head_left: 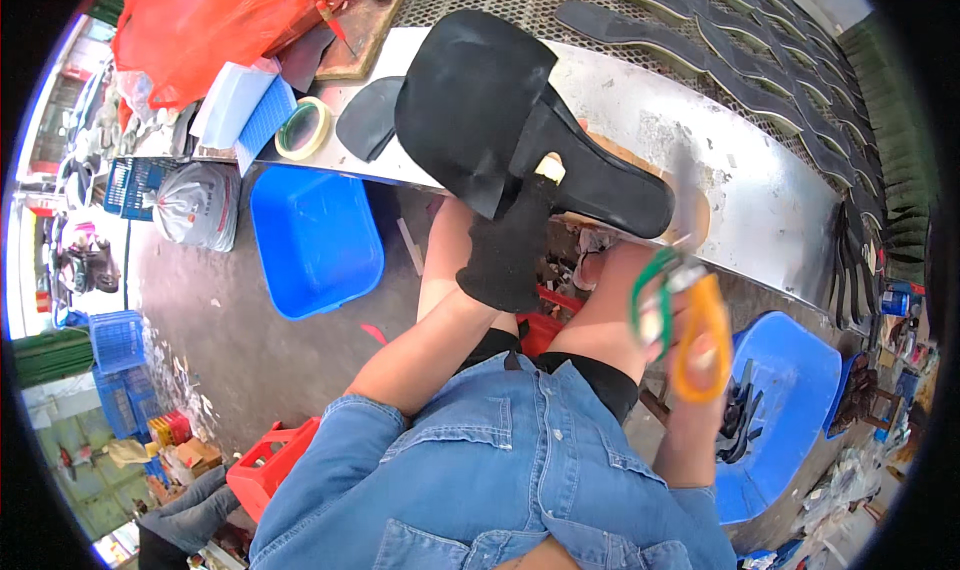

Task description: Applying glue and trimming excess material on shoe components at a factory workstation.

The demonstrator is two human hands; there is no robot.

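Observation:
My left hand (515,240), in a black glove with a bare fingertip showing, is closed on a black slipper (470,110) at the metal bench's near edge. The slipper has a broad black upper at its left and a narrow dark sole tapering to the right. In my right hand (690,340) is a pair of scissors (690,270), one handle loop green and the other orange. Motion blurs the scissors, and their blades point up by the sole's right end. Whether the blades touch the slipper I cannot tell.
Black soles (700,30) lie in rows on the mesh at the far right. A tape roll (303,130), blue sheets (265,120) and a red plastic bag (220,30) are on the left. Blue tubs (345,285) (800,370) stand on both sides; the right one contains black scraps.

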